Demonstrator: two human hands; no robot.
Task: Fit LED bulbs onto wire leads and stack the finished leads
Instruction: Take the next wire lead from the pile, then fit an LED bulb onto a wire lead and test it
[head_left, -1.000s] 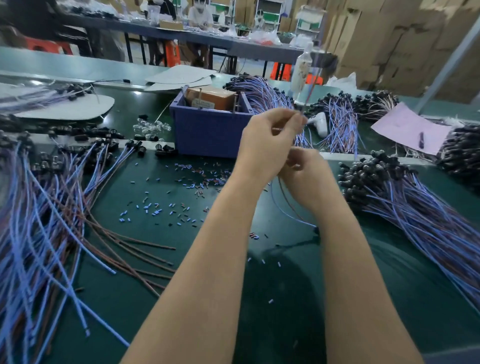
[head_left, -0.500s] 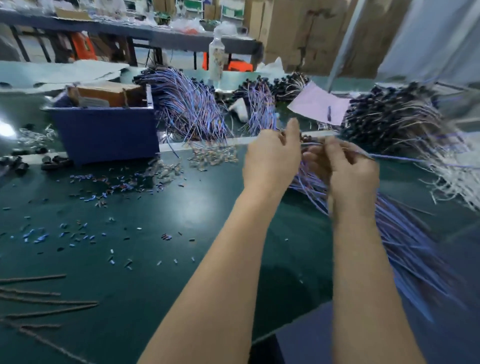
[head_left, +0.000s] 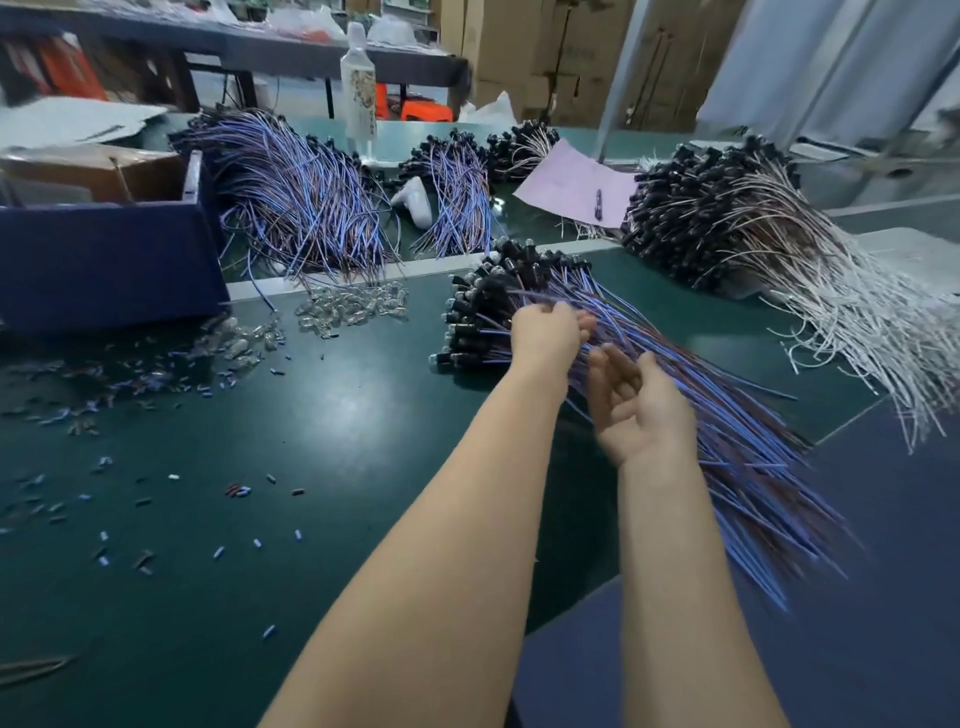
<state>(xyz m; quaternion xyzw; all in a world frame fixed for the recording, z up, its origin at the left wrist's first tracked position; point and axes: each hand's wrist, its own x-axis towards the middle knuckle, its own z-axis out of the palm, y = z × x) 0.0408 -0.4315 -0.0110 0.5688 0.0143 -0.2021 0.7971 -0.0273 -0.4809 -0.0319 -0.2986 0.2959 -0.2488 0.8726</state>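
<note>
Blue-brown wire leads (head_left: 727, 431) (black-capped) fanned in stack; left hand (head_left: 545, 335) curled atop, grip unclear; right hand (head_left: 641, 415) loose, empty.

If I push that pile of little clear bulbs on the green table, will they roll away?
Probably, yes: the small clear bulbs look rounded and lie loose. They seem light, so a nudge should scatter them. The shiny green table looks slippery too.

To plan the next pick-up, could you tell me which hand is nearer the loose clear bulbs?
Left. The left hand is over the stacked leads, right of the clear bulbs; the right hand lies farther right and lower in view.
</note>
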